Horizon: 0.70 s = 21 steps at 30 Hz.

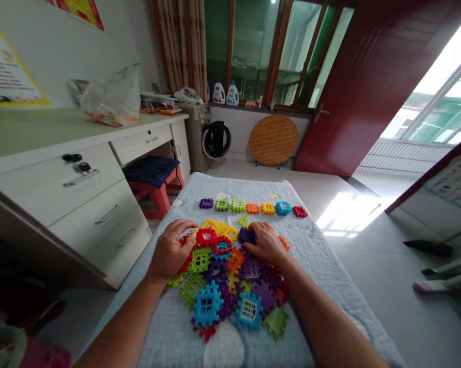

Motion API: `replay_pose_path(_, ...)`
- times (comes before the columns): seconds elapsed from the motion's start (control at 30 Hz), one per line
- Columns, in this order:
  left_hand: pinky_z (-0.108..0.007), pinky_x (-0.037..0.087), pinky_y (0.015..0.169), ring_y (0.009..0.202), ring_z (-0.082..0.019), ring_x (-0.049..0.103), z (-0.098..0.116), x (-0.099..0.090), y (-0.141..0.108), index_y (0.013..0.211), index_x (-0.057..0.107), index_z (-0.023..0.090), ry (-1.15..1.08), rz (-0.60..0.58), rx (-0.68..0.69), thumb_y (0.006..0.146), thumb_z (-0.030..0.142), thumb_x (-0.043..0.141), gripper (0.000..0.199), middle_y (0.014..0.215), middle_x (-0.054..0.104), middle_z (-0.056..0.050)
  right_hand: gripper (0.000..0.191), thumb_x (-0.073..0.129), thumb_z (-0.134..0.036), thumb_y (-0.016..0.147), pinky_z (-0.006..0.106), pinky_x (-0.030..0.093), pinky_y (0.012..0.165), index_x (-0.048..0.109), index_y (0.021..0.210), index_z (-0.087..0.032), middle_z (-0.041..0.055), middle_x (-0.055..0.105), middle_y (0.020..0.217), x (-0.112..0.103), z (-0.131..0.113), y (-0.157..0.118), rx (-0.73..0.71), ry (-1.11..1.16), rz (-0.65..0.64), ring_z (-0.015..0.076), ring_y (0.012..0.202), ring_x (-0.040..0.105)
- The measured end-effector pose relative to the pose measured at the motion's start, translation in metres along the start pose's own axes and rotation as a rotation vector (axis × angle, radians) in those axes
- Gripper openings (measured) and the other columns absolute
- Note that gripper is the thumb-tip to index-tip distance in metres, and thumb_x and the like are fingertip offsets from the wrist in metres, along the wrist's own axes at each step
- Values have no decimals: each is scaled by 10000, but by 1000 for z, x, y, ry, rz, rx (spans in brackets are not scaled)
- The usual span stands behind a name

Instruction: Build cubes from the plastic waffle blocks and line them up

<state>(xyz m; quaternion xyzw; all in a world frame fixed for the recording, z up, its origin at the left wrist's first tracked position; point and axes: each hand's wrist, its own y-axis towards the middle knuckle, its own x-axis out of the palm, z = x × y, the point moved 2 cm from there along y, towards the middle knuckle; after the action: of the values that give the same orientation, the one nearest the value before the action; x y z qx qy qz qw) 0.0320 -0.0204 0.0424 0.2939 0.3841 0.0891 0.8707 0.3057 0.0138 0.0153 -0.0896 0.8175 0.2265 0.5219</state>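
A heap of colourful plastic interlocking building tiles (200, 260) with notched edges and window-like grids lies in front of me on the cloth-covered table (230, 347). My left hand (172, 250) rests at the heap's left edge, thumb and fingers apart beside a red tile (206, 236). Over the heap's far right side, my right hand (268, 243) has its thumb and fingers about a dark purple tile (246, 235); its fingertips are partly hidden. A small green triangular piece (243, 221) lies just beyond. Blue tiles (208, 305) are at the near side.
Past the heap runs a row of several tile blocks, from a purple block (206, 203) to a red block (300, 211). A white desk (100, 204) and a red stool (157, 197) stand left. Behind are a round wooden board (274, 139) and a red door (353, 87).
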Motion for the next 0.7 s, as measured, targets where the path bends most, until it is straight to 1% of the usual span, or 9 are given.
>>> replay_pose_path(0.07, -325, 451, 924, 982, -192, 579, 0, 0, 0, 959, 618, 186, 0, -1, 0, 839, 253, 496, 184, 1002, 631, -56, 333, 650, -307, 710, 364, 385, 830, 529, 997, -191, 67, 594, 950, 1, 2, 0, 11, 28, -5, 227, 920, 492)
replay_pose_path(0.17, -320, 451, 922, 982, -190, 579, 0, 0, -1, 965, 615, 183, -4, 2, 5, 839, 247, 498, 183, 1003, 629, -57, 390, 629, -258, 706, 363, 386, 853, 511, 1071, -186, 73, 598, 1004, -1, 4, -1, -2, 74, -3, 228, 956, 497)
replay_pose_path(0.4, -331, 455, 918, 976, -195, 580, 0, 2, -1, 962, 615, 186, 8, -13, 23, 831, 238, 492, 187, 995, 632, -58, 486, 610, -232, 675, 391, 369, 908, 510, 1148, -179, 84, 594, 1090, 1, 5, 0, 20, 76, -57, 241, 1022, 492)
replay_pose_path(0.5, -353, 447, 930, 1004, -207, 568, 5, 5, 2, 960, 619, 185, 32, -46, 41, 829, 246, 495, 190, 1009, 630, -65, 528, 607, -224, 659, 397, 372, 912, 502, 1175, -180, 93, 587, 1113, 1, 2, 1, 33, 79, -54, 248, 1045, 493)
replay_pose_path(0.53, -365, 440, 940, 1024, -214, 560, 9, 7, 4, 972, 621, 189, 44, -78, 54, 825, 256, 508, 198, 1028, 628, -67, 551, 608, -222, 654, 402, 373, 914, 493, 1191, -179, 97, 586, 1113, 1, 2, 1, 34, 82, -44, 251, 1048, 496)
replay_pose_path(0.6, -395, 423, 964, 1070, -232, 542, 20, 14, 10, 1022, 622, 200, 59, -185, 95, 802, 285, 557, 245, 1088, 620, -72, 598, 615, -223, 649, 418, 372, 921, 467, 1227, -177, 103, 589, 1106, -1, 0, 1, 23, 94, -5, 255, 1049, 506)
replay_pose_path(0.7, -412, 398, 998, 1132, -254, 519, 39, 31, 21, 1143, 585, 201, 47, -394, 153, 740, 323, 647, 426, 1201, 585, -92, 651, 625, -229, 665, 437, 378, 930, 417, 1280, -179, 110, 589, 1123, -6, -3, -2, -31, 138, 66, 256, 1048, 527)
